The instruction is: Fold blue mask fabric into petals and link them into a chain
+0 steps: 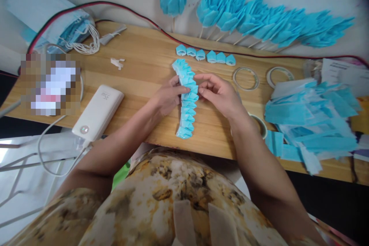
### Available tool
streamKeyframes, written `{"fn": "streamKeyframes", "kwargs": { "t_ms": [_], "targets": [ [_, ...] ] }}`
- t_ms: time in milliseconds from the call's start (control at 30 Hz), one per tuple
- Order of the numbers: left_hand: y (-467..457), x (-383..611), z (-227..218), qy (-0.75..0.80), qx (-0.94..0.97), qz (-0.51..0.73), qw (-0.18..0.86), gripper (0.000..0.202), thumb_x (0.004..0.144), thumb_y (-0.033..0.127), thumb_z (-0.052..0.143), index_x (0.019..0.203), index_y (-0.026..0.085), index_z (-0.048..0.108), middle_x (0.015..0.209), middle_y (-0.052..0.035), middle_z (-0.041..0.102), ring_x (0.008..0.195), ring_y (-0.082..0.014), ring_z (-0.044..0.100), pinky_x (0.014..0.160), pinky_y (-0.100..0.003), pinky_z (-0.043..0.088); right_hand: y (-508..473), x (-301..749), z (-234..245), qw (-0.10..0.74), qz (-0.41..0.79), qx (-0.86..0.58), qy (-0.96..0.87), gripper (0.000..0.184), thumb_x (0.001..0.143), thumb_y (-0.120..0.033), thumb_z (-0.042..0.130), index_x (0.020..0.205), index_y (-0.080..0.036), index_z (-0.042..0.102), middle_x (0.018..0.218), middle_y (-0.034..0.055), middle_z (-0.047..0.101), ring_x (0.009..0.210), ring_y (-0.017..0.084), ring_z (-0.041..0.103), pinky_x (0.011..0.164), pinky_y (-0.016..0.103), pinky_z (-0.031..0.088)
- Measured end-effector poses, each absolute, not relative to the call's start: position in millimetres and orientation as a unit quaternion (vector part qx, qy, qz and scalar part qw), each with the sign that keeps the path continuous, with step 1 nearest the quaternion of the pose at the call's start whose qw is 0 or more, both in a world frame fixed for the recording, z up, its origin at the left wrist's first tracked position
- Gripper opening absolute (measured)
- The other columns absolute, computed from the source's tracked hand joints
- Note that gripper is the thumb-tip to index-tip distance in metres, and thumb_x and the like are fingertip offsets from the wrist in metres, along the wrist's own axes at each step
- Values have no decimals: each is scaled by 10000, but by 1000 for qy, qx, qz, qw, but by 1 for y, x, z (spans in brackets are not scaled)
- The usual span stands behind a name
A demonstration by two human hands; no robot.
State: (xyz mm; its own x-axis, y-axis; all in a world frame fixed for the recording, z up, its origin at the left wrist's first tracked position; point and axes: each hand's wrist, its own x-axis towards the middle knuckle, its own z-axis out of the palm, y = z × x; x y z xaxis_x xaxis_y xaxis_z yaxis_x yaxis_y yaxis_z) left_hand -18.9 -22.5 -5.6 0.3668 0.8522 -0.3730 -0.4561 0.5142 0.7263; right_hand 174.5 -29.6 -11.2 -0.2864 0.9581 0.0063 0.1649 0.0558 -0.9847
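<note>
A strip of folded light-blue fabric petals (pixel 188 105) runs lengthwise in front of me, its pointed tips facing right and clear tape along its left edge. My left hand (pixel 170 94) grips the strip around its middle, thumb on top and fingers partly hidden behind. At the strip's right edge, my right hand (pixel 215 90) has its thumb and curled fingers close together against the petal tips. Just beyond lies a row of small folded blue pieces (pixel 200 54).
Finished blue fabric flowers on sticks (pixel 253 17) lean along the wall. Tape rolls (pixel 246 79) and a pile of blue fabric pieces (pixel 311 119) lie right. A white power bank (pixel 99 109), a pixelated patch, a bundle of masks (pixel 54 15) and a red-black cable (pixel 135 12) are left and behind.
</note>
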Motion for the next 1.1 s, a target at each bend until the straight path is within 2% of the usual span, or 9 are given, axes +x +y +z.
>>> {"fn": "streamKeyframes", "kwargs": {
  "t_ms": [300, 533, 667, 900, 1100],
  "targets": [
    [-23, -20, -6, 377, 265, 412, 786, 358, 700, 53, 739, 1025, 156, 628, 819, 11, 709, 707, -140, 669, 742, -309, 535, -29, 174, -11, 398, 522, -458, -599, 280, 892, -342, 753, 1163, -298, 696, 829, -28, 701, 722, 147, 659, 656, 291, 556],
    [-22, -20, -3, 388, 265, 429, 771, 280, 721, 34, 696, 960, 150, 605, 769, 26, 681, 644, -115, 642, 683, -284, 521, -29, 176, -9, 385, 442, -480, -653, 82, 836, -279, 749, 891, -247, 697, 830, -12, 724, 756, 153, 649, 679, 299, 519],
    [-21, -23, -2, 385, 271, 433, 768, 266, 738, 31, 687, 956, 154, 598, 770, 26, 676, 640, -116, 644, 669, -283, 526, -29, 176, -8, 387, 432, -477, -661, 101, 831, -249, 729, 929, -246, 702, 877, -3, 744, 801, 163, 671, 718, 316, 528],
    [-22, -21, 0, 406, 270, 425, 763, 326, 719, 13, 689, 1004, 153, 615, 794, 28, 697, 684, -120, 667, 703, -276, 546, -29, 175, -12, 402, 467, -461, -639, 159, 892, -287, 696, 1047, -258, 671, 871, -9, 726, 758, 147, 653, 660, 301, 511],
    [-22, -21, -3, 397, 281, 430, 761, 314, 711, 26, 701, 986, 153, 618, 770, 35, 685, 654, -107, 650, 692, -265, 544, -30, 171, -10, 402, 448, -464, -650, 118, 822, -245, 731, 919, -246, 663, 847, -14, 717, 764, 144, 648, 693, 294, 516]
  ]
}}
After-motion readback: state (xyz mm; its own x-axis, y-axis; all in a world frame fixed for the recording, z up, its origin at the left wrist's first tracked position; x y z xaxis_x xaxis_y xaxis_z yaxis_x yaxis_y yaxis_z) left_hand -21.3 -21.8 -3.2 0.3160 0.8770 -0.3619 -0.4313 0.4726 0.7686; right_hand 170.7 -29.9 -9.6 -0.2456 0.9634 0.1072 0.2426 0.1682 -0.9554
